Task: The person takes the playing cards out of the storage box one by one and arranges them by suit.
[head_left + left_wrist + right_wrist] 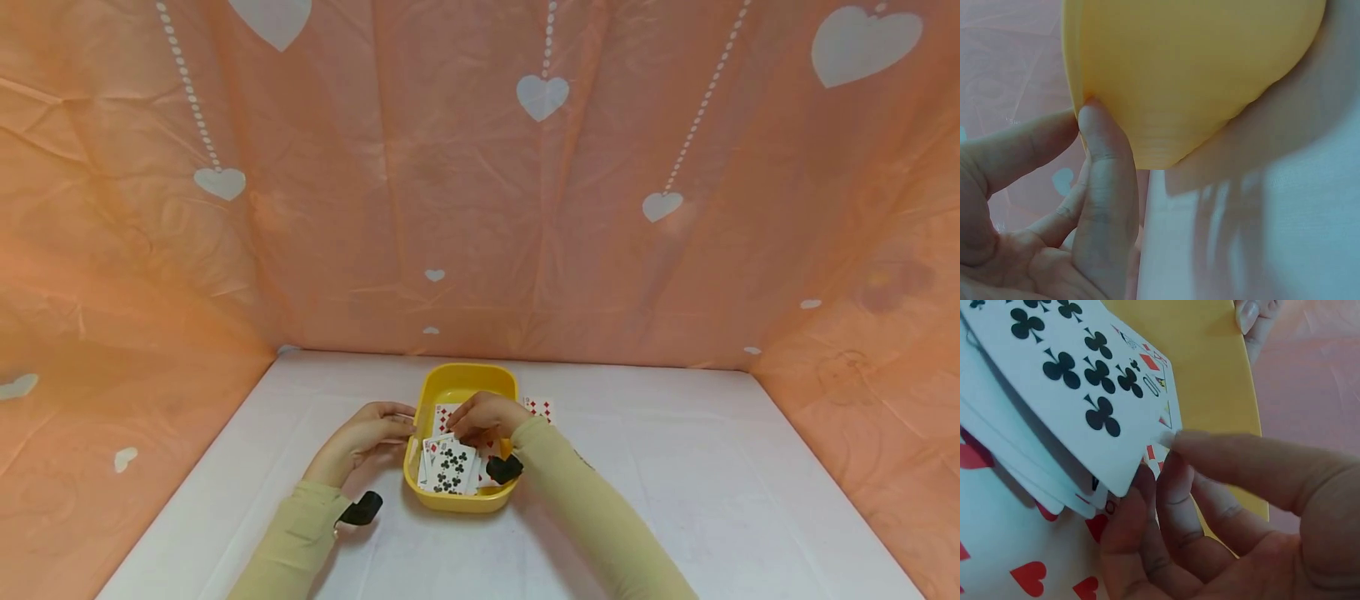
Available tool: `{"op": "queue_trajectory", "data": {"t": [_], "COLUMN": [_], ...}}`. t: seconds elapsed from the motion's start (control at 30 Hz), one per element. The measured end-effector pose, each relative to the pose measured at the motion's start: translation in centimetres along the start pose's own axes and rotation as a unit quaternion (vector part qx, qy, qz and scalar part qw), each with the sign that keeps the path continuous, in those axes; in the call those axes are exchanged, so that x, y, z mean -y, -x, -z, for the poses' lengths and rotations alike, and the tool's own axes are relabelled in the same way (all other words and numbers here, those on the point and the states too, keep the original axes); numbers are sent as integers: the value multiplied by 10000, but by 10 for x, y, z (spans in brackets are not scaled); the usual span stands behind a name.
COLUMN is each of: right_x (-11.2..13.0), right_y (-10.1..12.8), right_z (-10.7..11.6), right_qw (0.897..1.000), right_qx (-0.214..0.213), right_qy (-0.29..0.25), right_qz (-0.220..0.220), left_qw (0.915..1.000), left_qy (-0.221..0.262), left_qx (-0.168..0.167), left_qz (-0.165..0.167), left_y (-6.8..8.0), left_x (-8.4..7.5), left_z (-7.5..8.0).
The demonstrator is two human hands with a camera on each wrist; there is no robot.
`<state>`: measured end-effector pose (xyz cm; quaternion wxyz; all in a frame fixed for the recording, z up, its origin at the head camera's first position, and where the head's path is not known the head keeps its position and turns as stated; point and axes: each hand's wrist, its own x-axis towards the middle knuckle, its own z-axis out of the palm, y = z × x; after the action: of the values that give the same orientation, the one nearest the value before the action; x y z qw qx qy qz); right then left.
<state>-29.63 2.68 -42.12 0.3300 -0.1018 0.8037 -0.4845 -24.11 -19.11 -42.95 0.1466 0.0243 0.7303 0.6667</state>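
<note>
The yellow tray [461,385] stands on the white table [712,500], near the pink backdrop [480,208]. A fanned stack of playing cards [448,467] lies inside the tray at its near end, with a club card on top. One more card with red diamonds [538,407] lies on the table just beside the tray's right rim.

The right hand [483,417] reaches into the tray from the right. Its thumb and fingertips [1172,481] are curled and pinch the edge of the card stack.

The left hand [367,437] sits at the tray's left wall. Its fingers [1107,187] are extended and press against the outside of the wall, and the thumb [1022,153] lies nearby; it grasps nothing.
</note>
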Motion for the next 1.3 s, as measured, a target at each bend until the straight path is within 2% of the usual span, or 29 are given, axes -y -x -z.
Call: {"op": "queue_trajectory", "data": {"t": [0.3,0.5,0.63,0.77,0.97,1.1,1.3], "right_x": [3,5,6,7,8,8,9], "right_y": [3,5,7,8,10,12,24], "right_z": [4,12,18,22,29,36,56], "right_qw": [9998,9993,9967,9946,9922,9866,9820], "right_qx": [0,-133,-264,-427,-916,-1204,-1226], "right_qy": [184,-335,-766,-949,-710,-924,-1214], "right_qz": [32,-91,-104,47,459,607,766], "left_qw": [10000,9993,9993,9997,9999,9999,9998], "left_qy": [-25,-126,-152,-79,-53,-78,-146], "left_qx": [-46,-260,-250,-173,-85,-72,-73], "left_qz": [41,254,219,122,68,54,97], "left_y": [-2,-3,-3,-3,-2,-2,0], "left_x": [-1,-4,-3,-2,0,0,-1], "left_z": [0,-1,-1,0,0,0,0]}}
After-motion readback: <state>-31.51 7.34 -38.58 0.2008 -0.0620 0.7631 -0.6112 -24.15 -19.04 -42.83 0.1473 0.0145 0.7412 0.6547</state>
